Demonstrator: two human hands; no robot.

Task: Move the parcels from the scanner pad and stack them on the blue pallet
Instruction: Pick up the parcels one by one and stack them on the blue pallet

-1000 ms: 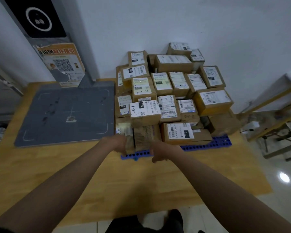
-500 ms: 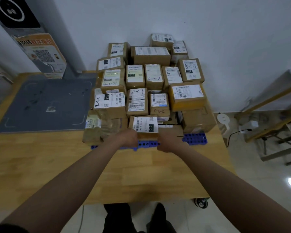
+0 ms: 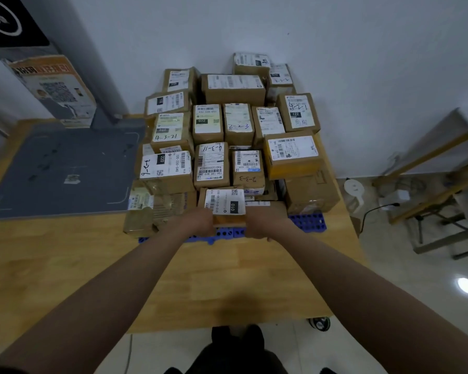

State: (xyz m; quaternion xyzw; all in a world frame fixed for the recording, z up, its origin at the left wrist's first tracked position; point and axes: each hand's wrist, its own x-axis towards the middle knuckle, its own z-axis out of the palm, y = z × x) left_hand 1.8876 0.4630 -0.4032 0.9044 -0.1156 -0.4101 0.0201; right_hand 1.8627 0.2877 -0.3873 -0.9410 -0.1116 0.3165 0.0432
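We see the tabletop carrying a grey scanner pad at left, bare of parcels, so the moving looks nearly done. To its right the stack of parcels covers the blue pallet, packed tight and tiered toward the far wall, probably for stability. At the near edge, our left hand and right hand flank one labelled parcel, each grip closed on a side, likely squaring it in.

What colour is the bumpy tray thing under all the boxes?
Blue. The pallet with its grid of holes shows best in the head view, peeking out beneath the parcels.
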